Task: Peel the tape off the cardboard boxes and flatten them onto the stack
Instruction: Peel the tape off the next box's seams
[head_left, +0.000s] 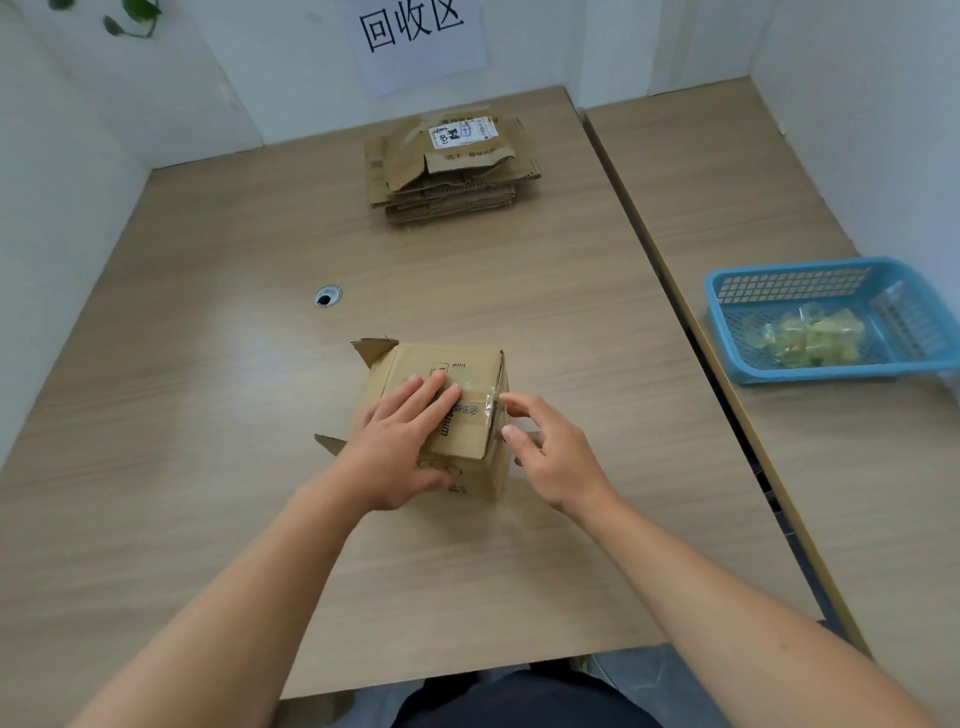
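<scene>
At lower centre, a cardboard box (467, 364) is being pressed down under the flat, straight-fingered left hand (400, 431). The right hand (550, 447) is being held at the box's right edge, curled towards the end of the tape (475, 410) — whether the tape is being pinched cannot be told. If it is pulled sharply, the tape could tear short, or the box could slide. The box's right face is being hidden — the stack (447, 171) is lying at upper centre.

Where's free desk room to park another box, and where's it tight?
Free: the wide band between the flattened stack and the box, right of the cable hole; the right table beyond the blue basket. Tight: at the box, left hand pressing its top, right hand at its taped edge.
</scene>
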